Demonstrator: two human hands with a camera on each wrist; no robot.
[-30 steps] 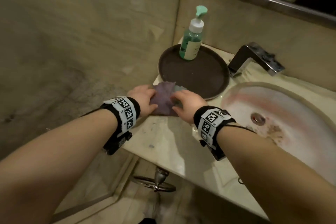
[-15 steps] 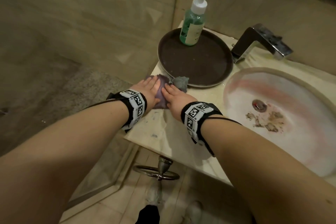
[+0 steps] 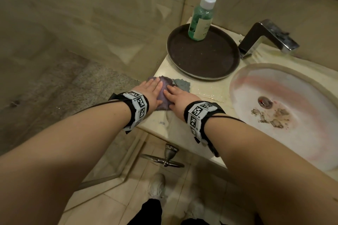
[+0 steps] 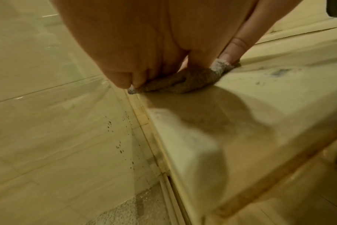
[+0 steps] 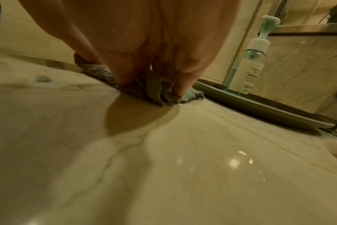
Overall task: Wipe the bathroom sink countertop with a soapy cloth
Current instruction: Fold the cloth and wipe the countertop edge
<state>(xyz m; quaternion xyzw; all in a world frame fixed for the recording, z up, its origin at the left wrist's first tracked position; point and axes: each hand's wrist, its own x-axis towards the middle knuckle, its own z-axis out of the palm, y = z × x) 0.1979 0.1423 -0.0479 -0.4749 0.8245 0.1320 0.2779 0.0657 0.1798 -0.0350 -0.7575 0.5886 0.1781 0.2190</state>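
A purple and grey cloth [image 3: 165,86] lies on the beige marble countertop [image 3: 175,129], at its left end just in front of the round tray. My left hand [image 3: 151,90] and right hand [image 3: 178,97] lie side by side on it, fingers straight, pressing it flat. In the left wrist view the left hand [image 4: 137,57] bears down on the bunched cloth [image 4: 185,82] right at the counter's left edge [image 4: 154,121]. In the right wrist view the right hand [image 5: 154,45] presses the folded cloth [image 5: 156,91] against the wet countertop [image 5: 164,152].
A dark round tray [image 3: 203,56] with a green pump soap bottle [image 3: 201,22] stands behind the cloth. A chrome faucet [image 3: 265,38] and the stained basin [image 3: 285,115], with brown debris near the drain, lie to the right. A glass panel [image 3: 91,33] borders the left.
Both hands have drawn closer together and flattened on the cloth, which stays just in front of the tray. The head view has tilted downward.
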